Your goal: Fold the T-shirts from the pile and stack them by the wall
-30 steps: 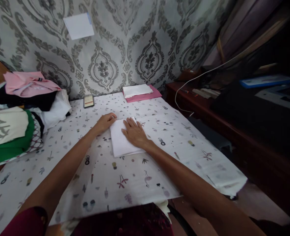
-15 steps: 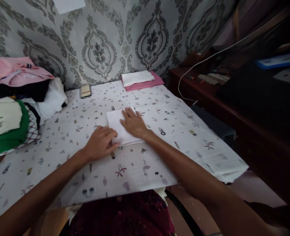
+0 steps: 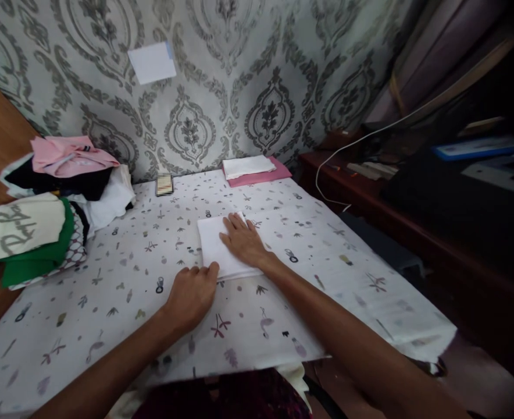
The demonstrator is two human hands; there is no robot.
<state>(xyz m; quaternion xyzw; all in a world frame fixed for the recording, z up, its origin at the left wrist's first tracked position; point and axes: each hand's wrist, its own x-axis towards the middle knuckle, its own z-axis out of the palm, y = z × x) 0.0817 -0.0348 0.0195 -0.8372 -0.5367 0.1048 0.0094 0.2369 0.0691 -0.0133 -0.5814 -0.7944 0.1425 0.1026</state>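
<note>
White folded cloth beneath flat, spread right fingers; left fingers curled at near-left corner, grip unclear.

Single head-worn view, facing forward and down across tablecloth.

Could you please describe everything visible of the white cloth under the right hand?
The white cloth looks like plain, soft fabric, folded into a flat, roughly rectangular pad, layers showing at its near edge. It lies on the patterned sheet. The right hand rests spread over its right part, hiding some of it; the left hand is at its near left corner, though its grip is unclear.
</note>
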